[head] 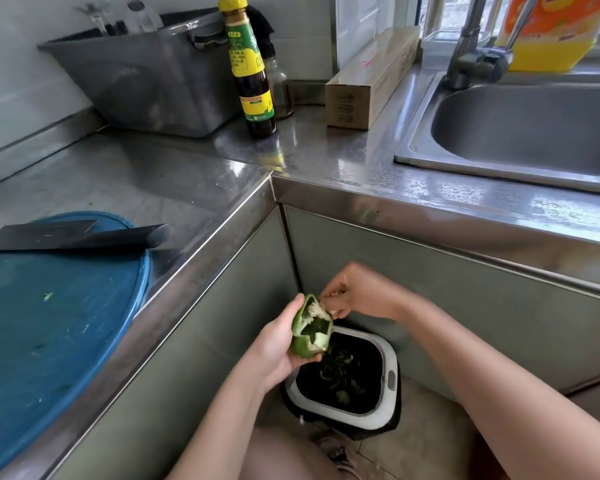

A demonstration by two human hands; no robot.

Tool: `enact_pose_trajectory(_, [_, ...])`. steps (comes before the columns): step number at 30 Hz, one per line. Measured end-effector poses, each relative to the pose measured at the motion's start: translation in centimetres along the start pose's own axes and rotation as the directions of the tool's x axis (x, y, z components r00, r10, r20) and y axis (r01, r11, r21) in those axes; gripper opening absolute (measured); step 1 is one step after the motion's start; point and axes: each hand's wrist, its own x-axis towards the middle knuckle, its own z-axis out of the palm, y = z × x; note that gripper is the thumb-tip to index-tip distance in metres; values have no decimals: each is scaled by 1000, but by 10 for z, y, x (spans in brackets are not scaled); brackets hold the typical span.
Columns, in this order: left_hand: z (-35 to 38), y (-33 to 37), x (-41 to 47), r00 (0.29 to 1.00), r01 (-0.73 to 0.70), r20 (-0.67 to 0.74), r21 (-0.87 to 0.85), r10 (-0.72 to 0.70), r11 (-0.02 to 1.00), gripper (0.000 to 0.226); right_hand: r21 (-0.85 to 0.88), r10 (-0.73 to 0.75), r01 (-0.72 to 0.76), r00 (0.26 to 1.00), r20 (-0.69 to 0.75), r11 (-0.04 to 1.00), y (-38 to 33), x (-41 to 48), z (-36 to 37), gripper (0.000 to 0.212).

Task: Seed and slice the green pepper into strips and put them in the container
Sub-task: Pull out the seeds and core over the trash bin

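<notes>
Green pepper (309, 336) sits cupped in my L grip (278, 348) over the bin (388, 362); R grip (357, 292) pinches its white pith (321, 306). Light, hollow, prob. slippery skin: I'd hold the outer wall w/o crushing.

A yellow-capped sauce bottle (253, 74) is standing at upper centre on the counter (326, 157), a glass bottle (280, 88) just behind it. A cardboard box (371, 77) is lying to their right, beside the sink (534, 133). A yellow jug (551, 32) is sitting behind the tap (471, 53) at upper right.
</notes>
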Motion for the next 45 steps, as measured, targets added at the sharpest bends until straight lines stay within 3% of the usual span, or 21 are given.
enact_pose_trajectory(3, [-4, 5, 1, 1000, 13, -10, -98, -14, 995, 47, 217, 93, -80, 994, -51, 973, 8, 5, 3, 19])
enact_pose_trajectory(4, [-5, 6, 2, 1000, 9, -21, -138, -12, 990, 45, 213, 112, -93, 990, -81, 973, 11, 5, 5, 21])
enact_pose_trajectory(9, [-3, 8, 5, 998, -45, -59, -250, 31, 967, 31, -224, -1, -47, 978, -208, 973, 23, 1, 12, 35])
enact_pose_trajectory(12, [-2, 8, 6, 997, -58, -57, -279, 44, 958, 27, -121, -88, 41, 901, -424, 992, 23, -1, 16, 21])
enact_pose_trajectory(14, [-2, 6, 6, 998, -58, -50, -288, 45, 956, 27, -88, -96, 62, 883, -460, 994, 18, -3, 18, 22])
enact_pose_trajectory(18, [-2, 4, 9, 998, -61, -28, -291, 55, 955, 28, -164, -127, 65, 905, -407, 984, 5, -6, 21, 28])
enact_pose_trajectory(22, [-2, 3, 11, 988, -135, 37, -252, 149, 958, 30, -106, -97, 62, 925, -368, 992, -6, -9, 26, 39])
enact_pose_trajectory(27, [1, -7, 10, 964, -232, 65, -272, 259, 934, 41, -109, -41, -5, 909, -415, 994, -15, -5, 34, 27])
enact_pose_trajectory(30, [2, -13, 8, 958, -250, 63, -301, 281, 920, 29, -195, -62, -28, 896, -440, 980, -20, -7, 40, 18])
enact_pose_trajectory(33, [0, -15, 4, 950, -273, 77, -259, 301, 927, 31, -318, -114, -37, 890, -441, 947, -24, -10, 44, 23])
enact_pose_trajectory(37, [-1, -12, 1, 953, -271, 81, -206, 293, 940, 29, -459, -96, -73, 938, -334, 886, -30, -8, 39, 22])
enact_pose_trajectory(42, [-3, -7, -4, 961, -242, 95, -172, 260, 955, 33, -393, -70, -53, 954, -292, 918, -32, -6, 30, 27])
enact_pose_trajectory(45, [-7, -4, -6, 968, -202, 112, -171, 223, 964, 40, -317, -136, 55, 961, -239, 947, -25, -5, 24, 25])
